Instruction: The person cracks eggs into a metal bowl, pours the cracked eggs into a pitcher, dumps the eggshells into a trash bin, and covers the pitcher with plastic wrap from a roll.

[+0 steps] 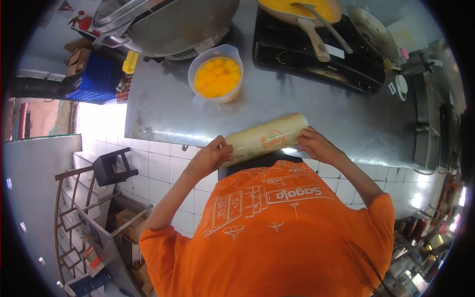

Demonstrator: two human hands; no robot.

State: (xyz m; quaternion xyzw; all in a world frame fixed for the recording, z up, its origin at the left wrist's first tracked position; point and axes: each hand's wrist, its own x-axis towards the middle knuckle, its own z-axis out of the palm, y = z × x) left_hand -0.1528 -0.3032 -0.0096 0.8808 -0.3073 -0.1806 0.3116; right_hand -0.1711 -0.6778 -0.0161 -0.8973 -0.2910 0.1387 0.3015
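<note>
In the head view I hold a long, pale yellow, shiny roll (pixel 267 138) printed "CHEFFY" at the table's front edge, close to my waist. My left hand (pixel 215 154) grips its left end, fingers curled over it. At the right end, which sits a little higher, my right hand (pixel 317 144) is closed with the fingertips on the roll. The kind of roll is not clear. Beyond it on the steel table (pixel 168 111) stands a clear plastic jug (pixel 199 101) full of egg yolks (pixel 215 79) in liquid.
Behind the jug is a large metal bowl (pixel 183 24). A black portable stove (pixel 316 67) at the back carries a frying pan (pixel 311 37) of yellow food with a spatula (pixel 329 29) across it. Another pan (pixel 373 32) leans at the right. A black stool (pixel 111 166) stands at floor level, left.
</note>
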